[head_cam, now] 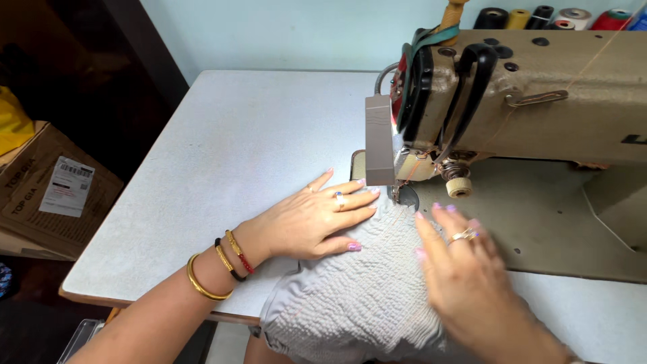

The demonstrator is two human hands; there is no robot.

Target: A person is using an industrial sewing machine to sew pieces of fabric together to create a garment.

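Pressing flat: the left hand (pixel 311 221) lies palm down on the grey crinkled fabric (pixel 357 290), fingers stretched toward the needle area, wrist angled in from the lower left.
Left grip: fingers apart and spread, clamped on nothing, only weighing on the cloth.
Left wrist: gold bangles (pixel 202 280) and a red and black band sit on the forearm over the desk (pixel 222 148).
Right hand (pixel 465 276): palm down on the fabric's right side, fingers pointing up toward the presser foot (pixel 397 192); it is blurred.
Right grip: fingers loosely apart, flat on the cloth, closed on nothing.
Fabric: spread between and under both hands, its far edge beneath the presser foot, its near part hanging off the desk's front edge.
Sewing machine (pixel 539 101): beige, standing just behind the fingertips.
Thread spools (pixel 559 17): lined up behind the machine.
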